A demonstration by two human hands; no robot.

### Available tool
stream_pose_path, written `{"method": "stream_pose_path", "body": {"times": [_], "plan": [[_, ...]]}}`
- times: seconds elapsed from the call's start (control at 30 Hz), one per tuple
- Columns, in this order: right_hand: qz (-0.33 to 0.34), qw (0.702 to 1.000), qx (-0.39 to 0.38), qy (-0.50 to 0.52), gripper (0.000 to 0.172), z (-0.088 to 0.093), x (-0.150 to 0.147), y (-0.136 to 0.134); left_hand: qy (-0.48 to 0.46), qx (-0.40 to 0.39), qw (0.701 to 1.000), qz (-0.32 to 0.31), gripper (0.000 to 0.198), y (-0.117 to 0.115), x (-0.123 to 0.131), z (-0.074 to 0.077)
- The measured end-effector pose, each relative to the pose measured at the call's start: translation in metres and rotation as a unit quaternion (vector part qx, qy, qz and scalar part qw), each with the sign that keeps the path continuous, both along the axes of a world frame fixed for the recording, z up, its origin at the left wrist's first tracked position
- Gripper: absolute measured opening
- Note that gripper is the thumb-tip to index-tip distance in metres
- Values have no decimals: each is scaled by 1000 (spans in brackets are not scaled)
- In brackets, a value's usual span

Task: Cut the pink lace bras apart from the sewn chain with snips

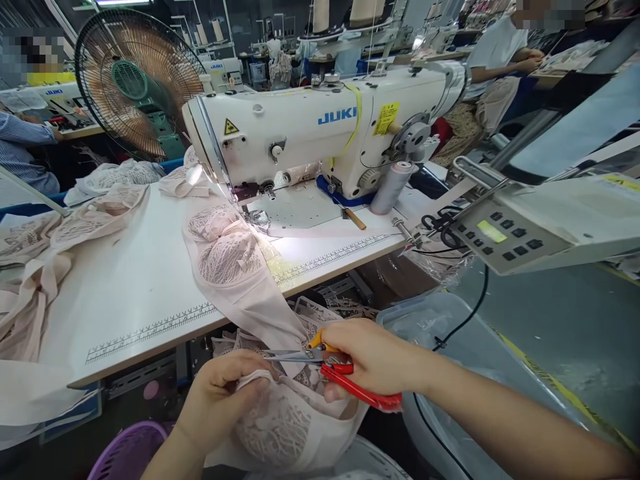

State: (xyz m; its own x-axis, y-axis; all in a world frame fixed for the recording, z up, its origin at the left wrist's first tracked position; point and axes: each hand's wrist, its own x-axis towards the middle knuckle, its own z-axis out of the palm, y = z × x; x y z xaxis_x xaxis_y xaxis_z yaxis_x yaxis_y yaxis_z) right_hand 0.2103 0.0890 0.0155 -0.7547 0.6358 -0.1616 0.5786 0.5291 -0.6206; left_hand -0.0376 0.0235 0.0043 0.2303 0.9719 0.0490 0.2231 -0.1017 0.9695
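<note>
Between finger and thumb, my left hand (220, 390) pinches the edge of a pale pink lace bra (277, 427) in front of the table. My right hand (370, 357) grips scissors (360, 389) with a red handle and some orange near the fingers. Their blades point left, slightly apart, just above the edge by my left fingertips. Whether they touch fabric or thread I cannot tell. Another pale pink bra (230, 257) lies on the table below the sewing machine's needle area, its band hanging over the front edge towards my hands.
A white JUKI sewing machine (300, 127) stands on the white table (150, 280). More bras (100, 210) lie at the left. A grey thread cone (393, 189), control box (520, 227), clear plastic bin (450, 313), purple basket (133, 453) and fan (135, 80) surround it. Other people sit nearby.
</note>
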Motion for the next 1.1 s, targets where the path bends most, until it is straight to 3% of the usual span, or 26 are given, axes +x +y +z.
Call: {"method": "stream_pose_path", "body": {"times": [0.13,0.27,0.57,0.77,0.93,1.1], "plan": [[-20,998,9,62,45,-1,-3,-11,-35,-40,997,59,9,-2,0,-6],[25,997,27,62,26,0,-8,-27,-102,-87,985,111,8,-2,0,-10],[36,998,47,24,8,-20,-20,-47,-174,-123,966,144,11,-8,-2,-17],[-4,985,113,132,13,-31,-24,-59,-192,-114,960,171,13,-10,-6,-19],[-2,986,118,119,4,-32,-26,-63,-218,-130,949,187,22,-13,-3,-17],[12,985,110,130,13,-37,-29,-69,-232,-152,936,215,25,-17,-2,-18]]}}
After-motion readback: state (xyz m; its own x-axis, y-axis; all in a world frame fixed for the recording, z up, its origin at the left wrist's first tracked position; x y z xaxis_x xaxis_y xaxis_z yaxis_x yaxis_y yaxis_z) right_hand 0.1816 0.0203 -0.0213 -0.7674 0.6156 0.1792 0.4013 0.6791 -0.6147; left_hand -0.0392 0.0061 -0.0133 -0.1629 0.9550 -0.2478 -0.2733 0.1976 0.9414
